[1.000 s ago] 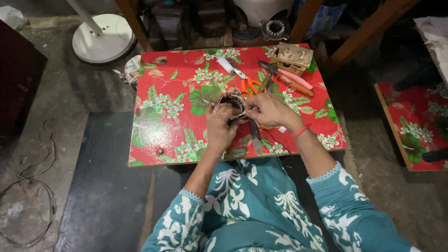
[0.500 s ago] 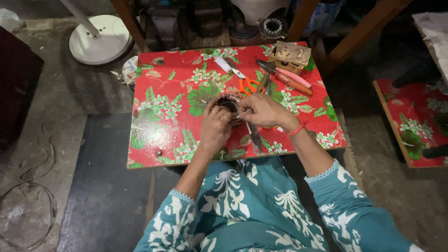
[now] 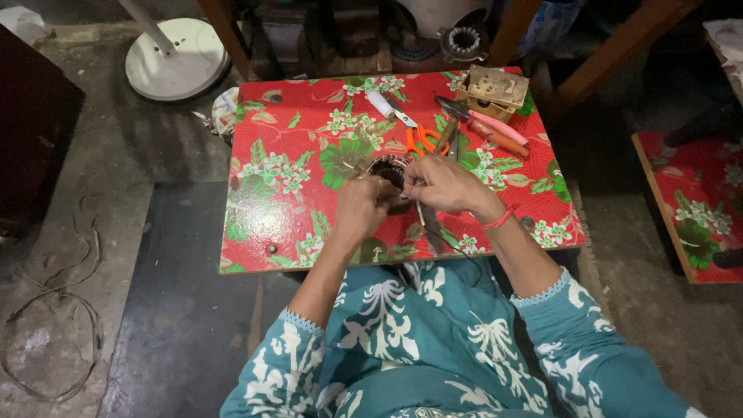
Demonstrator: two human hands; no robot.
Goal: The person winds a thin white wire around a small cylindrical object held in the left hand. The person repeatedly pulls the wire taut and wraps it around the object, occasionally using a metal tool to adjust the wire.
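Head view: a person sits at a low table [image 3: 286, 224] covered in red floral cloth, both hands meeting over a small dark ring-shaped part [image 3: 389, 172] near the table's middle.
Where the part is: on or just above the tabletop, between the two hands, in front of the orange-handled scissors [image 3: 418, 138]; whether it rests on the cloth or is lifted I cannot tell.
Risk, slipping: the part looks small and round, and is gripped only at its edges; I judge it could twist or roll out if either hand eases off.
Risk, fine strands: thin pale wire seems to run from the part toward the fingers; a hard tug could likely kink or snap it, though the strands are too fine to trace.
Risk, nearby tools: the scissors, the red-handled pliers [image 3: 495, 133] and the wooden block [image 3: 495, 87] lie near behind the hands; a wide sweep could knock them.
Left hand [image 3: 362, 210]: fingers curled closed onto the part's near-left rim, steadying it.
Right hand [image 3: 443, 186]: fingertips pinched together at the part's right edge, nearly no gap; whether they grip wire or the rim itself cannot be told.
Wrist: a red band [image 3: 499, 220] sits on the right wrist.
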